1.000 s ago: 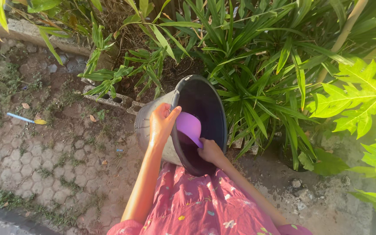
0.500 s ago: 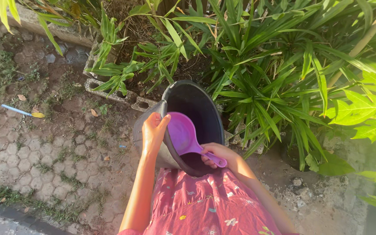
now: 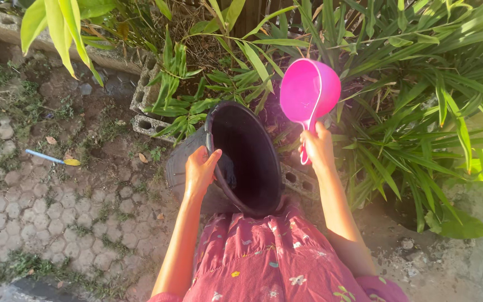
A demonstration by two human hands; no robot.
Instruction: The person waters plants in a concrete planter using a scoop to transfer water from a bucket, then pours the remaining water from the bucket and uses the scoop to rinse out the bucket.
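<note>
So closest to me, my left hand point(image 3: 199, 168) is clamped on the rim of the black bucket point(image 3: 247, 162), which sits tipped against my pink dress point(image 3: 269, 257). My right hand point(image 3: 317, 146) is wrapped tight around the handle of the pink scoop point(image 3: 308, 92). Big change: half a second ago the scoop was down inside the bucket, now it's lifted out and held up over the leafy plants point(image 3: 398, 84) beyond the concrete blocks point(image 3: 300, 180). Looks like the watering bit is on.
</note>
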